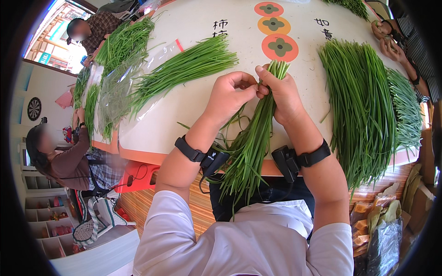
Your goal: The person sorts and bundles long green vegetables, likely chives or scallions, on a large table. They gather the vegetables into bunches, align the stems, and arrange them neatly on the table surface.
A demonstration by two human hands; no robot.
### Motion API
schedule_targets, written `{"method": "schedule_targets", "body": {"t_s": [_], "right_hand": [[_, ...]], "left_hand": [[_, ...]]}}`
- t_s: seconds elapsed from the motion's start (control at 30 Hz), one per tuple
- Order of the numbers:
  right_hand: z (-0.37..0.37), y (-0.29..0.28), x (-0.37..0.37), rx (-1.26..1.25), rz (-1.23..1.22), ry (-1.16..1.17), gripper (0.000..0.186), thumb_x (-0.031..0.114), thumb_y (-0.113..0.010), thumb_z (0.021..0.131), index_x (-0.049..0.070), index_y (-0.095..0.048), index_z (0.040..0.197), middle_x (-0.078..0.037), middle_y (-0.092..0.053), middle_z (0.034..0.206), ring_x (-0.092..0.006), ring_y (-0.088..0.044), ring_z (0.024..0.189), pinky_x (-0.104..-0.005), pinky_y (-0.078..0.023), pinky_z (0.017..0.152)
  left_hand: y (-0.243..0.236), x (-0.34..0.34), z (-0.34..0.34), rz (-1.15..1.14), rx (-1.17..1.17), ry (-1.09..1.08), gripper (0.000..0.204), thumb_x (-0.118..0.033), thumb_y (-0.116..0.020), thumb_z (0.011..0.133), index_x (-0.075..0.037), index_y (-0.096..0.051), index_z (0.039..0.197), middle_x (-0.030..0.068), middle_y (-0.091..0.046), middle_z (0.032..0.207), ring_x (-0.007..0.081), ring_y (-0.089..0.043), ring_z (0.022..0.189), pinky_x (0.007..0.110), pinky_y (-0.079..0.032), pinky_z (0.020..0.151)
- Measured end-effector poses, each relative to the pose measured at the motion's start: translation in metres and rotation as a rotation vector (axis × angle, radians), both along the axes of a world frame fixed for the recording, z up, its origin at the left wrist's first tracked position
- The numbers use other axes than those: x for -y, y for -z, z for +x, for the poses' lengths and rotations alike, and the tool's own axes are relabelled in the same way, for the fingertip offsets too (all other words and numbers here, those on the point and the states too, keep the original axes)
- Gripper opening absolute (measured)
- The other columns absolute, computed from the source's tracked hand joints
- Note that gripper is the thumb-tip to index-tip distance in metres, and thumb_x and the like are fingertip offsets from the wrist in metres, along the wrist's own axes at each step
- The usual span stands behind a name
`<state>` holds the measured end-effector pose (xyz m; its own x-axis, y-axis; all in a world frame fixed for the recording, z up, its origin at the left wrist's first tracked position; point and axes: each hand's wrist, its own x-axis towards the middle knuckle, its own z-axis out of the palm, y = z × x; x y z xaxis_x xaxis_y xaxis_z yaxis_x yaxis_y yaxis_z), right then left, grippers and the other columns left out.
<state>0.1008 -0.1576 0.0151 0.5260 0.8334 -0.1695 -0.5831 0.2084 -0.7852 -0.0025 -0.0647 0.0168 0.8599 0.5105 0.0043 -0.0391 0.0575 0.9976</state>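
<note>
My right hand (286, 94) is wrapped round a bunch of garlic chives (253, 142), just below its pale cut ends. The long green leaves hang down over the table's near edge toward my lap. Against the side of this bunch, my left hand (232, 94) is closed in a pinch, its fingertips almost meeting those of the right. What it pinches is too small to make out; a few loose green leaves hang below it. A large pile of chives (357, 106) lies right of my hands. To their left, another bundle (189, 66) rests on a clear plastic bag (149, 94).
More chives (124, 43) are heaped at the far left, and a further pile (405, 108) lies at the right rim. Two people work along the left side; another person's hands (389, 41) show at the far right. A red stool (138, 177) stands under the table (294, 14).
</note>
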Motion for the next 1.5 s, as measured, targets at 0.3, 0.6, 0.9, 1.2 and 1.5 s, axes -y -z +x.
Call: {"method": "schedule_targets", "body": {"t_s": [0.3, 0.6, 0.9, 1.2, 1.5], "right_hand": [[0.0, 0.0, 0.0, -0.036, -0.075, 0.13, 0.014, 0.017, -0.056, 0.085, 0.006, -0.048, 0.081, -0.003, -0.051, 0.07, -0.0107, -0.048, 0.058, -0.0244, -0.042, 0.053], [0.012, -0.004, 0.002, -0.189, 0.026, 0.177, 0.013, 0.014, -0.051, 0.087, 0.004, -0.046, 0.082, -0.004, -0.047, 0.068, -0.0132, -0.048, 0.057, -0.0279, -0.044, 0.053], [0.052, -0.006, 0.018, -0.356, 0.184, 0.168, 0.007, 0.012, -0.048, 0.089, 0.007, -0.044, 0.085, 0.003, -0.035, 0.064, -0.0058, -0.032, 0.05, -0.0206, -0.03, 0.045], [0.034, -0.009, 0.014, -0.26, 0.097, -0.056, 0.006, 0.011, -0.05, 0.087, 0.005, -0.048, 0.088, 0.006, -0.03, 0.057, -0.0033, -0.026, 0.045, -0.0196, -0.023, 0.042], [0.021, -0.012, 0.012, -0.198, 0.02, -0.053, 0.008, 0.01, -0.055, 0.084, 0.006, -0.05, 0.088, 0.006, -0.032, 0.058, -0.0034, -0.027, 0.046, -0.0203, -0.023, 0.042]], "left_hand": [[0.009, 0.0, 0.004, 0.085, -0.079, 0.089, 0.036, -0.02, -0.056, 0.087, 0.001, -0.046, 0.114, 0.0078, -0.055, 0.102, 0.0125, -0.053, 0.091, 0.026, -0.043, 0.079], [-0.002, 0.011, -0.002, -0.104, -0.187, 0.4, 0.053, -0.032, -0.05, 0.09, 0.001, -0.033, 0.128, 0.0069, -0.051, 0.11, 0.0133, -0.049, 0.1, 0.028, -0.041, 0.086], [-0.027, -0.011, -0.019, 0.441, -0.491, 1.26, 0.049, -0.041, -0.066, 0.075, 0.005, -0.056, 0.092, 0.0091, -0.061, 0.077, 0.0198, -0.058, 0.07, 0.03, -0.046, 0.062], [-0.014, -0.054, -0.02, 0.731, -0.306, -0.124, 0.013, -0.012, -0.068, 0.072, 0.0, -0.064, 0.076, 0.0061, -0.058, 0.065, 0.0121, -0.053, 0.058, 0.027, -0.041, 0.051], [0.018, -0.086, -0.016, 1.388, -0.397, -0.36, 0.008, -0.013, -0.068, 0.066, -0.01, -0.067, 0.074, 0.0034, -0.056, 0.072, 0.0228, -0.05, 0.079, 0.036, -0.038, 0.072]]}}
